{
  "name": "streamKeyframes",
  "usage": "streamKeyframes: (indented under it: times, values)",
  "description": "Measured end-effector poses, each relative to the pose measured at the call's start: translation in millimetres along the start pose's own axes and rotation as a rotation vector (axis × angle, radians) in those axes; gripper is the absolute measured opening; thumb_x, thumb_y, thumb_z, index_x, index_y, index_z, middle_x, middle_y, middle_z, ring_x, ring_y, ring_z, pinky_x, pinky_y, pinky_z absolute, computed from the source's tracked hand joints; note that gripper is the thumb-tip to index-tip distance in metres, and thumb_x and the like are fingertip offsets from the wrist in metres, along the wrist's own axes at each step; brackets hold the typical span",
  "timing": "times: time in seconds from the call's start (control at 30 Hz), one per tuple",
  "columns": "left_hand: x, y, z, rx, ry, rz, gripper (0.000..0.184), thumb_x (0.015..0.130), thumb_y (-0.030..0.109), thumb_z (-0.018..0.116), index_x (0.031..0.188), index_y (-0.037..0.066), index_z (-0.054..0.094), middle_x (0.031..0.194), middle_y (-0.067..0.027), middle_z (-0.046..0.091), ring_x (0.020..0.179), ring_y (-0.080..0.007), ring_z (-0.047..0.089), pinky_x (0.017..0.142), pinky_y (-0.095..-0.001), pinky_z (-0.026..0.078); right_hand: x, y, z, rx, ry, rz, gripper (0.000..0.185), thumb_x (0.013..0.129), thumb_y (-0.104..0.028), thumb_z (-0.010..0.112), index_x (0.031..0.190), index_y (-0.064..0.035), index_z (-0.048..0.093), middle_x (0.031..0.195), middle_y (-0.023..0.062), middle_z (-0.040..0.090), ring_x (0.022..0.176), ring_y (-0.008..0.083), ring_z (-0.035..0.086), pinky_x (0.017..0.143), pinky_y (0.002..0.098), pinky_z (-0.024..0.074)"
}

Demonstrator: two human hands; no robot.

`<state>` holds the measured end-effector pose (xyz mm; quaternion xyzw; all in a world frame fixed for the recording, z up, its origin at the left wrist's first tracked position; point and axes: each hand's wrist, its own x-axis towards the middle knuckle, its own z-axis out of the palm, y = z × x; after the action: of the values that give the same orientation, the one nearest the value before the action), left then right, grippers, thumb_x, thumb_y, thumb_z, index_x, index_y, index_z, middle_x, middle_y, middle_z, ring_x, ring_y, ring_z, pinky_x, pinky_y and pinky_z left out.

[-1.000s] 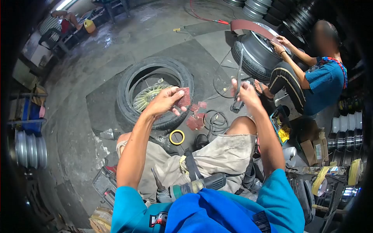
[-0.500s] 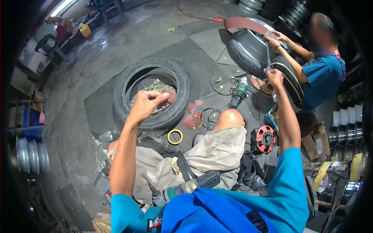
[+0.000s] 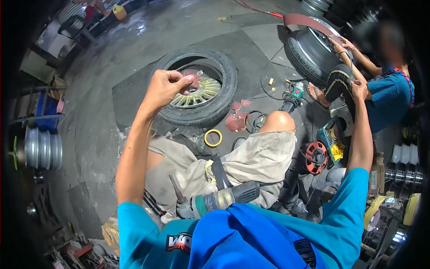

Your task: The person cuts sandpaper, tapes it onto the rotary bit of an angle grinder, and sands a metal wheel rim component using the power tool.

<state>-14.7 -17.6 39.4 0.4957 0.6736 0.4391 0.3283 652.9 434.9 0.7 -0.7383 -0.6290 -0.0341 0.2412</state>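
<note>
Pinched between the thumb and fingers of my left hand (image 3: 171, 88) is a small piece of red sandpaper (image 3: 194, 81), over the tyre (image 3: 229, 92) lying flat. A wheel with yellowish-green spokes (image 3: 204, 89) sits inside that tyre. My right hand (image 3: 359, 91) is raised at the right, closed around a grey cord, hard to make out against the co-worker's dark trousers. More red sandpaper pieces (image 3: 236, 122) lie on the floor beside a roll of yellow tape (image 3: 212, 137). A power tool with a pointed tip (image 3: 221, 200) rests across my lap.
At the right a co-worker (image 3: 390, 96) sits holding a brown abrasive belt (image 3: 304, 21) over a tyre with a silver rim (image 3: 309, 56). A green-and-black grinder (image 3: 293, 96), a red cable reel (image 3: 316, 158) and a blue tray (image 3: 329, 140) are on the floor. Rims (image 3: 42, 148) stand left.
My right hand has moved right and up with the cord, away from the grinder. My left hand has risen relative to my body, still pinching the sandpaper. The camera view has shifted.
</note>
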Motion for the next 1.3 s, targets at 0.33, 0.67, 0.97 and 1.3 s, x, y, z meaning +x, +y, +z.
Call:
streamKeyframes:
  times: [0.33,0.67,0.97,1.3]
  values:
    - [-63,-14,-46,-0.006,0.002,-0.06,0.029,0.103,0.024,0.074,0.098,-0.004,0.081,0.091,-0.0048,0.077,0.078,-0.0099,0.068,0.074,-0.0273,0.056,-16,4,-29,-0.031,0.042,-0.013,0.035,0.087,-0.038,0.085,0.111,-0.0133,0.084,0.114,0.0133,0.082,0.11,0.0306,0.077,0.101,0.0435,0.057]
    - [-122,-10,-61,0.006,-0.013,-0.112,0.012,0.093,0.008,0.081,0.092,-0.004,0.08,0.09,-0.002,0.07,0.084,-0.0104,0.063,0.076,-0.0281,0.051,-4,21,-33,-0.059,0.06,-0.03,0.035,0.086,-0.038,0.084,0.109,-0.0115,0.082,0.109,0.0142,0.082,0.106,0.0322,0.077,0.095,0.0432,0.058]
    - [-135,-6,-65,0.083,0.03,-0.071,0.017,0.097,0.013,0.079,0.096,-0.005,0.079,0.084,-0.0015,0.071,0.08,-0.0066,0.064,0.073,-0.0256,0.052,47,60,22,-0.128,0.028,-0.033,0.049,0.084,-0.044,0.086,0.123,-0.0147,0.08,0.118,0.0161,0.08,0.113,0.0362,0.075,0.097,0.0469,0.057]
    - [-153,-2,-65,-0.206,0.024,-0.242,0.018,0.098,0.012,0.081,0.109,-0.002,0.077,0.092,-0.0033,0.076,0.084,-0.0074,0.07,0.077,-0.0241,0.059,86,16,3,0.004,0.182,-0.276,0.038,0.102,-0.037,0.066,0.124,-0.009,0.08,0.116,0.0198,0.079,0.111,0.0343,0.075,0.098,0.0427,0.0562]
